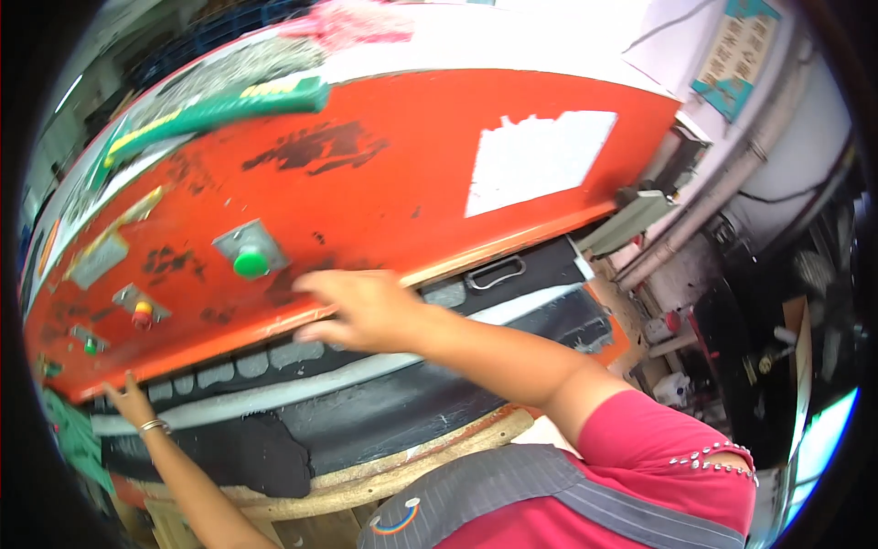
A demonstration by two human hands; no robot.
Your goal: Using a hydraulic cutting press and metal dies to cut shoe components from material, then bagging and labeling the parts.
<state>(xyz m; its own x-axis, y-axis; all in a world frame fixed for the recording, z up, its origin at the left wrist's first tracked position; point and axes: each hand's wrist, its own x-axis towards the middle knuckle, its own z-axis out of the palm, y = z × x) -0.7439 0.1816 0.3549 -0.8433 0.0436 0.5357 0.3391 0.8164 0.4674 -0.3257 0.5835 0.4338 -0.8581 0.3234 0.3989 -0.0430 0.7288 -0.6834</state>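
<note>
In the head view, the right hand [358,309] is hovering open and empty, thumb spread, before the lower lip [512,244] of the red panel [412,151]; the large green button [251,264] is sitting at its ten o'clock. The left hand [133,403] is spreading its fingers by the panel's lower edge, perhaps touching it, a red button [142,317] standing at its twelve o'clock. The black strip with grey patches [252,366] is lying below the panel, at the right hand's eight o'clock.

Left on the panel [412,174] sit buttons [251,265]; atop it, a brush [219,117]; before it, flat pieces [253,365]; right of it, a pipe [743,169].
</note>
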